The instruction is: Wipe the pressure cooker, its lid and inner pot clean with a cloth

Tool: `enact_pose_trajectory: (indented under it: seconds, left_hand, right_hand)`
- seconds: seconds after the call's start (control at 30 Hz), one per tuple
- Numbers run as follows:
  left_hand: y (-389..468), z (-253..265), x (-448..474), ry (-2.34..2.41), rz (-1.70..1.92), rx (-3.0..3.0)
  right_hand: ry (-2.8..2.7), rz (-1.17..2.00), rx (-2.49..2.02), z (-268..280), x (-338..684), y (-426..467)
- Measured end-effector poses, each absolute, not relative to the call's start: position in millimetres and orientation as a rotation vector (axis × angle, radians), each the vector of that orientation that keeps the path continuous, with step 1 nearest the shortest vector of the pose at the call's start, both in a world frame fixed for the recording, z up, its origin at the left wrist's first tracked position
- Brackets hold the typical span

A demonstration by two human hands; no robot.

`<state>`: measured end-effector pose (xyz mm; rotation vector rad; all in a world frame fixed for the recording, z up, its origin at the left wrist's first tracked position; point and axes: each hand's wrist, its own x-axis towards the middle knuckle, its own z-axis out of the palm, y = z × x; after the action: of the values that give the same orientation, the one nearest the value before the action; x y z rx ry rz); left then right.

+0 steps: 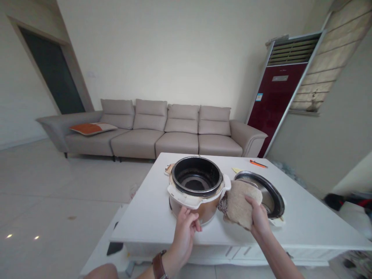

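Observation:
An electric pressure cooker [186,199] with a white rim and a brownish body stands lidless on the white table. Its dark inner pot [200,176] sits inside, and I see nothing in it. My left hand [186,226] is at the cooker's front, its loosely bent fingers apart and at the lower edge of the rim. My right hand [257,215] is closed on a beige cloth [241,203], thumb on top. The cloth hangs just right of the cooker, partly covering the round lid [274,195], which lies with its metal inner side up.
An orange pen-like tool [258,164] lies near the table's [308,224] far right edge. A small yellow piece [236,169] lies by the lid. Beyond are a beige sofa [177,143] with an orange and white cushion [90,128], and a dark red standing air conditioner [279,97].

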<state>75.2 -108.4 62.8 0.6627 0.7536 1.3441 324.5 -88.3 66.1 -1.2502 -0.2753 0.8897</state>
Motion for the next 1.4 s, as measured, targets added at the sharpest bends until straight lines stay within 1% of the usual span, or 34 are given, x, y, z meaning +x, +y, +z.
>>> enact_pose_trajectory:
  seconds: [0.13,0.3,0.5,0.67,0.73,0.83,0.9,0.97,1.1,1.23,1.4]
  left_hand:
    - [-99,58,61,0.754,1.246,0.743]
    - [-89,58,46,0.74,1.161,0.696]
    - [-78,49,14,0.805,1.216,0.668]
    - [-67,51,-20,0.96,1.352,0.545]
    - [-58,55,-32,0.968,1.279,0.599]
    - [-35,58,-57,0.934,1.006,0.775]
    - [-17,57,-75,1.032,1.069,0.774]
    - [2,54,-91,1.126,1.223,0.736]
    - [31,46,-100,1.254,1.399,0.644]
    - [50,40,-87,1.239,1.514,0.619]
    - [62,41,-73,1.113,1.607,0.596]
  right_hand:
    - [-0.282,0.875,-1.291,65,320,-84]
    - [-0.32,0.861,-1.363,62,313,-73]
    - [-0.326,0.875,-1.411,56,317,-57]
    - [-0.329,0.934,-1.463,57,318,-54]
    - [-0.326,0.948,-1.467,59,316,-54]
    - [-0.333,0.95,-1.478,60,315,-52]
    - [-0.332,0.955,-1.494,59,315,-50]
    - [-0.328,0.957,-1.506,57,317,-46]
    - [-0.341,0.93,-1.496,52,321,-37]
    - [-0.363,0.86,-1.456,50,326,-29]
    - [-0.392,0.689,-1.406,53,334,-28]
